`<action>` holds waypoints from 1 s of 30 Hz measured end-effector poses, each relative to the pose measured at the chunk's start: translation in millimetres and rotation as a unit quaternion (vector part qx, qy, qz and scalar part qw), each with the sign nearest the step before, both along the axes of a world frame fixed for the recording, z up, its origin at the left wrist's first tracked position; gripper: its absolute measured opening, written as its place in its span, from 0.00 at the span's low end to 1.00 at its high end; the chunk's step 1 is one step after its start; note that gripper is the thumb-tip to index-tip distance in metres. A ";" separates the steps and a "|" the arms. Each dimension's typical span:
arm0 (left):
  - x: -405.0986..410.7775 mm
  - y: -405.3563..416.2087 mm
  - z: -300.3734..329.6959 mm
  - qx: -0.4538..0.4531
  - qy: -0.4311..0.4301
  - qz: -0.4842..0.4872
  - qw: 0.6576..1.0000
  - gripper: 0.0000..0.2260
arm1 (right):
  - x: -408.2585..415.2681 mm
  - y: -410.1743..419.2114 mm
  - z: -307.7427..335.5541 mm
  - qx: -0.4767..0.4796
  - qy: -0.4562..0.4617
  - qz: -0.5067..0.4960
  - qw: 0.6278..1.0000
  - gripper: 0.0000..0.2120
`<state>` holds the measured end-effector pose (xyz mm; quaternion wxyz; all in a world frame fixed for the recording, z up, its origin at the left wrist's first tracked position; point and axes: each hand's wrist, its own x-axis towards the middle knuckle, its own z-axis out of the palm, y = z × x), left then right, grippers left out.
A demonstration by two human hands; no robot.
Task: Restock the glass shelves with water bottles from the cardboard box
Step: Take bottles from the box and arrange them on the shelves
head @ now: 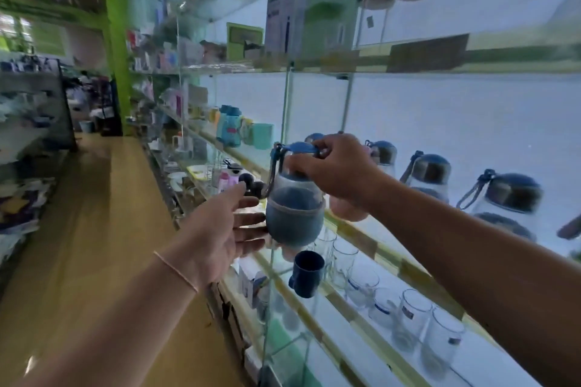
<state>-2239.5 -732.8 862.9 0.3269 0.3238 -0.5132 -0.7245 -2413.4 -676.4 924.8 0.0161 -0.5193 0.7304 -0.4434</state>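
Note:
A clear water bottle (294, 217) with a blue sleeve, blue cap and a strap hangs in front of the glass shelf (371, 239). My right hand (339, 170) grips it around the neck and cap from the right. My left hand (226, 226) is spread beside it, its straight fingers touching the blue sleeve from the left. Three like bottles (430, 173) stand in a row on the same shelf to the right. The cardboard box is not in view.
Drinking glasses (412, 314) and a dark blue cup (306, 273) stand on the shelf below. Boxes (301, 9) sit on the shelf above, more cups and bottles (229, 129) farther left. A wooden-floored aisle (94, 229) runs along the left, with other racks (28, 135).

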 end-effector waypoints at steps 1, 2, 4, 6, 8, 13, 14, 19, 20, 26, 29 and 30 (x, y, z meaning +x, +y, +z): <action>-7.0 3.0 2.6 0.002 0.003 -0.009 1.000 0.20 | -5.8 6.5 4.5 0.000 0.011 -0.017 1.000 0.20; -14.1 5.6 4.8 0.005 0.009 -0.018 1.000 0.20 | -10.8 13.5 8.9 -0.002 0.020 -0.030 0.999 0.19; -27.3 11.5 8.5 0.015 0.021 -0.036 0.999 0.21 | -20.2 26.6 16.3 -0.005 0.037 -0.042 0.998 0.17; -39.9 18.2 12.7 0.021 0.028 -0.045 0.998 0.20 | -29.1 37.6 22.3 -0.006 0.048 -0.047 0.998 0.16; -52.0 26.0 17.1 0.027 0.039 -0.055 0.997 0.20 | -38.8 47.2 27.2 -0.009 0.053 -0.059 0.997 0.16; -80.0 45.2 25.2 0.030 0.052 -0.081 0.995 0.17 | -63.0 69.2 37.3 -0.021 0.044 -0.090 0.995 0.16; -85.6 47.3 25.3 0.034 0.055 -0.085 0.994 0.18 | -67.6 72.6 38.4 -0.021 0.039 -0.096 0.994 0.16; -111.3 58.1 24.5 0.024 0.050 -0.112 0.992 0.15 | -87.5 85.3 36.2 -0.011 0.020 -0.113 0.993 0.15; -115.5 60.1 24.0 0.021 0.045 -0.116 0.992 0.14 | -91.0 87.1 34.9 -0.009 0.016 -0.116 0.993 0.14; -139.4 62.3 14.8 0.032 0.039 -0.126 0.991 0.17 | -107.8 94.1 24.2 0.012 0.004 -0.131 0.991 0.14; -148.5 63.2 9.3 0.031 0.033 -0.132 0.990 0.18 | -115.1 96.3 18.9 0.013 0.001 -0.142 0.990 0.14; -150.6 64.0 7.5 0.029 0.033 -0.133 0.990 0.18 | -117.2 96.8 17.0 0.014 0.003 -0.144 0.989 0.14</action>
